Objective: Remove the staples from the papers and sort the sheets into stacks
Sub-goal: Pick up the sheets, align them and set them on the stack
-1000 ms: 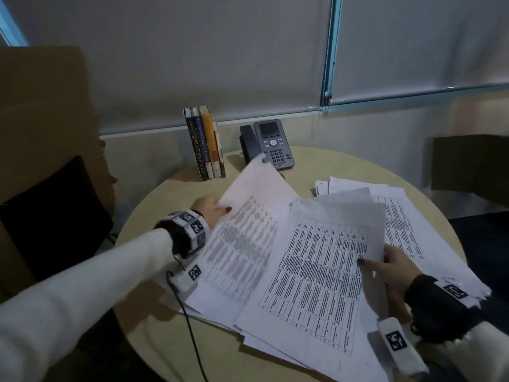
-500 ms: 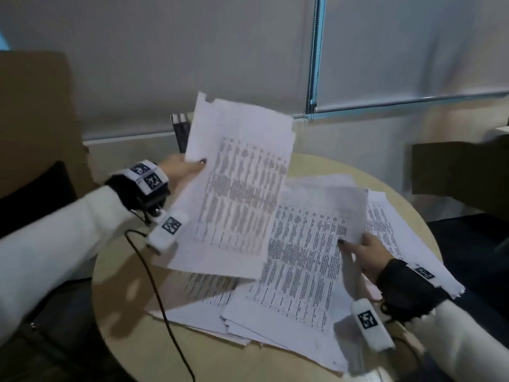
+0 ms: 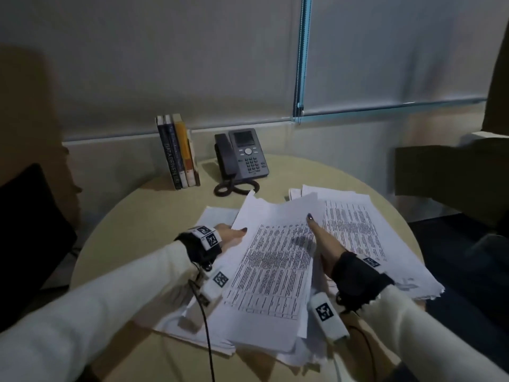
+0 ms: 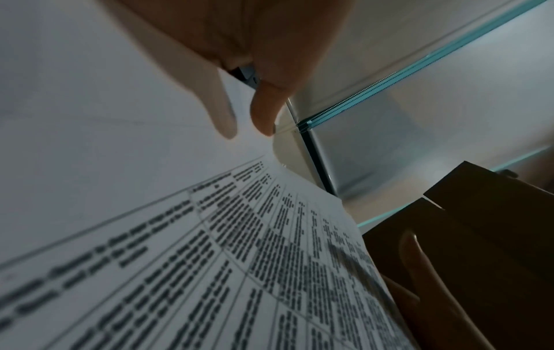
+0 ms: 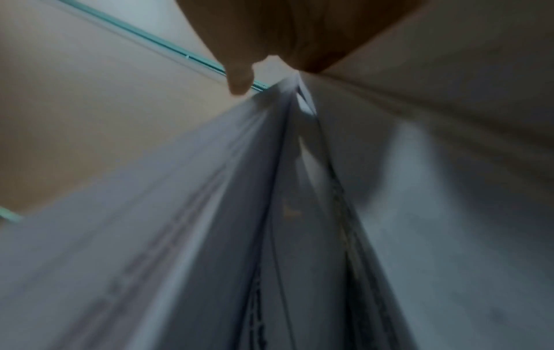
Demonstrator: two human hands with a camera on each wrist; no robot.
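A loose pile of printed sheets [image 3: 358,238] covers the right half of the round table [image 3: 154,216]. On top lies one sheet with a printed table [image 3: 272,268]. My left hand [image 3: 231,235] pinches that sheet's left edge, thumb on top. In the left wrist view the same sheet [image 4: 210,260] runs under the hand, and a small dark object [image 4: 247,74] is tucked between the fingers. My right hand [image 3: 321,238] lies with straight fingers along the sheet's right edge, index tip pointing away. The right wrist view is blurred, with layered sheet edges [image 5: 284,189] below the hand.
A desk phone [image 3: 242,155] with a coiled cord and three upright books [image 3: 177,153] stand at the table's back. A dark chair [image 3: 30,230] is at the left and a dark box [image 3: 451,172] at the right. A cable [image 3: 205,326] hangs from my left wrist.
The left hand had raised the printed sheet upright and has now brought it down onto the pile. The right hand moved from the pile's right part to the sheet's right edge.
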